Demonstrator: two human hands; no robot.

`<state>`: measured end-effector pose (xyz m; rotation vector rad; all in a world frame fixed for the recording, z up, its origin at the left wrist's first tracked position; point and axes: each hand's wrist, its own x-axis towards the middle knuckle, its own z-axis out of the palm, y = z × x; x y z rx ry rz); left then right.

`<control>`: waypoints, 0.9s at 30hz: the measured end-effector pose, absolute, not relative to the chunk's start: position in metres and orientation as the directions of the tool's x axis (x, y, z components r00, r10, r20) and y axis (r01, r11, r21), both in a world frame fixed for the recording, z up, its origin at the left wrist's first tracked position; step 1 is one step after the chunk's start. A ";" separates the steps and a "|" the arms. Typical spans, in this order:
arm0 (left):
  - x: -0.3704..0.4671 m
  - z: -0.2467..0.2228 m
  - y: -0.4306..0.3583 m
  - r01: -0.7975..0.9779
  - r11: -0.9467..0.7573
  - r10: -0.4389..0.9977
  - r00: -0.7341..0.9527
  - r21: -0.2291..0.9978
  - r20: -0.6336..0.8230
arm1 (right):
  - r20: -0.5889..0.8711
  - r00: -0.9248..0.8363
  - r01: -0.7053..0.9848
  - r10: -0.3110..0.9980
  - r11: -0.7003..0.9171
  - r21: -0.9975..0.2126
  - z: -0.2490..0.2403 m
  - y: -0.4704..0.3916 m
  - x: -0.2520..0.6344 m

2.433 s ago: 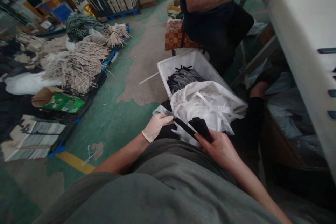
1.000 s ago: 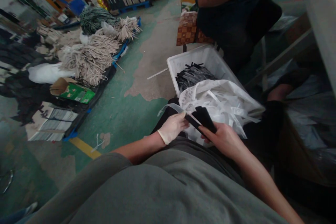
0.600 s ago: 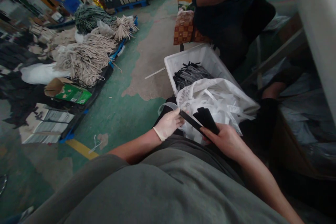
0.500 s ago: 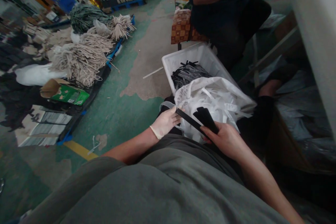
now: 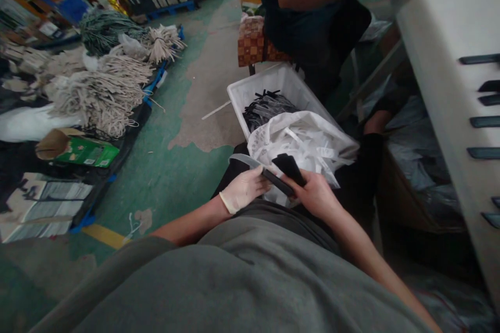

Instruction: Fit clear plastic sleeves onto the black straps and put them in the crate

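Head view: the left hand, in a pale glove, pinches the near end of a single black strip between thumb and fingertips, and a translucent band curves away from that grip towards 10 o'clock. The right hand, bare, is closed around a fanned bundle of black strips and also meets the far end of the single one, which slants between the two hands (just above the lap, as it happens). From the hands, at 1 o'clock, an open white bag bulges with whitish strips, partly over a white bin at 12 o'clock that holds a heap of dark strips. Beyond the bin, also at 12, stands a checkered seat; a person in a dark shirt sits there, hands at the edge of a pale table at 2 o'clock. Slim dark pieces lie spaced along that tabletop. Out at 9 o'clock sits an open green carton, with bundles of beige cord heaped at 10.
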<state>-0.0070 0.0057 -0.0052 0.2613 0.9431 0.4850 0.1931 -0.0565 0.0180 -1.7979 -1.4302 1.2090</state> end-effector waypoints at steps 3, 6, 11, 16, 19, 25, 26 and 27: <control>-0.005 0.001 0.004 -0.285 0.887 0.461 0.539 0.362 -0.705 | -0.024 0.001 0.308 1.000 -0.023 -0.951 0.012 -0.056 0.197; -0.007 0.009 0.006 -0.281 0.897 0.442 0.558 0.342 -0.702 | 0.256 -0.177 0.213 0.950 0.291 -0.933 0.015 -0.062 0.199; -0.005 0.016 0.003 -0.259 0.916 0.401 0.608 0.306 -0.685 | 0.366 -0.125 0.214 0.922 0.385 -0.898 0.012 -0.066 0.192; -0.005 0.019 0.001 -0.215 0.931 0.365 0.612 0.296 -0.702 | 0.325 -0.051 0.150 0.944 0.329 -0.932 0.001 -0.057 0.194; -0.010 0.017 0.000 -0.135 0.944 0.316 0.621 0.300 -0.717 | 0.373 -0.094 0.140 0.923 0.383 -0.913 0.006 -0.057 0.195; -0.013 0.014 -0.011 -0.051 0.876 0.379 0.688 0.479 -0.619 | 0.309 -0.211 0.163 0.928 0.345 -0.924 0.010 -0.055 0.183; -0.014 0.014 -0.012 -0.035 0.868 0.373 0.704 0.495 -0.604 | 0.270 -0.205 0.158 0.941 0.304 -0.939 0.007 -0.053 0.180; -0.014 0.015 -0.012 -0.015 0.868 0.354 0.720 0.497 -0.597 | 0.233 -0.192 0.161 0.953 0.264 -0.951 0.005 -0.051 0.177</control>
